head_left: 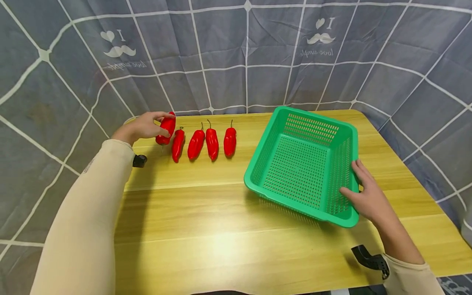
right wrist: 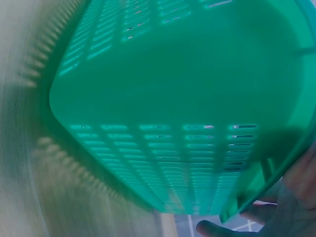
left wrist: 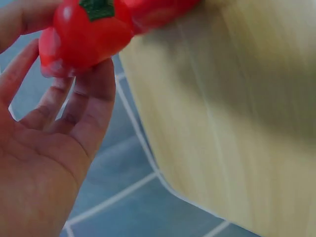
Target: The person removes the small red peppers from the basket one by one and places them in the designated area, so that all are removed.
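Observation:
My left hand (head_left: 147, 125) holds a thick red pepper (head_left: 167, 128) between thumb and fingers at the far left of the table. In the left wrist view this pepper (left wrist: 89, 37) shows a green cap, and the fingertips press against its side. Just right of that hand, several slimmer red peppers (head_left: 196, 144) lie in a row, stems pointing away. My right hand (head_left: 370, 196) grips the right rim of a green plastic basket (head_left: 254, 159), thumb over the edge and fingers outside. The right wrist view shows the basket's slotted wall (right wrist: 173, 98) close up, with part of the hand (right wrist: 286, 212) at its rim.
The wooden table (head_left: 184, 229) has its back and side edges close to a grey curtain (head_left: 221, 49) with white grid lines. Nothing lies inside the basket. A black strap (head_left: 370, 260) sits near the right wrist.

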Motion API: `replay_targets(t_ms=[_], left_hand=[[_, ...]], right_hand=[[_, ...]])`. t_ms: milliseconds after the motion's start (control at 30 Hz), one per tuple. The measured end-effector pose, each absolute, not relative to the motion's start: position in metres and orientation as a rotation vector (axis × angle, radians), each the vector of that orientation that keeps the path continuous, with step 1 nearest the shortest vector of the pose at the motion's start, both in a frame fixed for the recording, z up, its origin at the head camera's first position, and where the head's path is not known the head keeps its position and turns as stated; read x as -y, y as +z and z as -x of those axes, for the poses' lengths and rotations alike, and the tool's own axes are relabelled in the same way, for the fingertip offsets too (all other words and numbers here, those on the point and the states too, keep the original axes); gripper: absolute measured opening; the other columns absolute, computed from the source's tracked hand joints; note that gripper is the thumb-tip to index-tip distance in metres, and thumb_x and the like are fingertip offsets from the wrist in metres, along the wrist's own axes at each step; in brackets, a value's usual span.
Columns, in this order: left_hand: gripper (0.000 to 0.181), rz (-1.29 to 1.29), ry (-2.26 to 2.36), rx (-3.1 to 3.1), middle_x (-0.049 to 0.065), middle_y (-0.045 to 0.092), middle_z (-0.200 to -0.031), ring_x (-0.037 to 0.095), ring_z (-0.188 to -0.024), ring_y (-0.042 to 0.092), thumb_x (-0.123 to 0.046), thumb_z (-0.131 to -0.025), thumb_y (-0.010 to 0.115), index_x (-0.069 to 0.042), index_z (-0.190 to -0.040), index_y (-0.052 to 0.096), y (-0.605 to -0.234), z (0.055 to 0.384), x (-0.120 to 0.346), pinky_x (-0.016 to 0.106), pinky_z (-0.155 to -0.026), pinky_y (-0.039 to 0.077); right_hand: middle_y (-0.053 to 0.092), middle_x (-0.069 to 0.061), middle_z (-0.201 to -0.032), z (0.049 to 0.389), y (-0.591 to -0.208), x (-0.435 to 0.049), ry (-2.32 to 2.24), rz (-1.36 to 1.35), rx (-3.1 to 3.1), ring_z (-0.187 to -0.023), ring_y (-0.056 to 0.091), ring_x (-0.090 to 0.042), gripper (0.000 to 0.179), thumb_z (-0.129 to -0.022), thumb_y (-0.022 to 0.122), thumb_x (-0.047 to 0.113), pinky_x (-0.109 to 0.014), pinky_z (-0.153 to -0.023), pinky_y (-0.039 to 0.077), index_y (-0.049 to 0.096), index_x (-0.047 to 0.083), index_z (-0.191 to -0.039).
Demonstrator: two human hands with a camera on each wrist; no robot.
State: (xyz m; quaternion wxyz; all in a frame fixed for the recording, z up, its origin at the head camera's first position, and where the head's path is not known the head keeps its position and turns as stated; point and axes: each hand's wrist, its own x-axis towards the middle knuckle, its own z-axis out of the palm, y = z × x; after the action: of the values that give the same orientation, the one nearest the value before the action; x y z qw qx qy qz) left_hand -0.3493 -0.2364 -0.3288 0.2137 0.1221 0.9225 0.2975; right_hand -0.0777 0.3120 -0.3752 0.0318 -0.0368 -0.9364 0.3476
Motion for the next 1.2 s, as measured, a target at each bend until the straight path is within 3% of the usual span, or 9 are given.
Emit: replay_targets(t_ms=[467, 933, 1200], left_hand=[[0.069, -0.279, 0.781, -2.545, 0.030, 0.028, -0.143, 0.041, -0.120, 0.040, -0.020, -0.087, 0.063, -0.013, -0.147, 0.030, -0.374, 0.346, 0.264, 0.053, -0.102, 0.041], [0.076, -0.254, 0.796, -2.519, 0.031, 0.030, -0.142, 0.043, -0.120, 0.042, -0.023, -0.088, 0.064, -0.014, -0.150, 0.023, -0.383, 0.348, 0.266, 0.055, -0.104, 0.040], [0.077, -0.261, 0.806, -2.521, 0.032, 0.033, -0.140, 0.044, -0.118, 0.044, -0.022, -0.087, 0.064, -0.009, -0.150, 0.022, -0.384, 0.346, 0.273, 0.054, -0.102, 0.042]], right_hand=[[-0.005, -0.019, -0.158, 0.077, -0.374, -0.312, 1.063, 0.118, 2.889, -0.140, 0.006, -0.053, 0.082, -0.092, 0.059, 0.018, -0.071, -0.099, 0.024, 0.004, 0.004, -0.151], [-0.006, -0.017, -0.159, 0.076, -0.375, -0.313, 1.055, 0.123, 2.904, -0.138, 0.011, -0.054, 0.083, -0.093, 0.058, 0.021, -0.071, -0.097, 0.027, 0.002, 0.006, -0.152], [-0.007, -0.017, -0.159, 0.075, -0.374, -0.313, 1.064, 0.106, 2.895, -0.140, 0.004, -0.052, 0.082, -0.093, 0.058, 0.021, -0.073, -0.098, 0.023, 0.002, 0.006, -0.152]])
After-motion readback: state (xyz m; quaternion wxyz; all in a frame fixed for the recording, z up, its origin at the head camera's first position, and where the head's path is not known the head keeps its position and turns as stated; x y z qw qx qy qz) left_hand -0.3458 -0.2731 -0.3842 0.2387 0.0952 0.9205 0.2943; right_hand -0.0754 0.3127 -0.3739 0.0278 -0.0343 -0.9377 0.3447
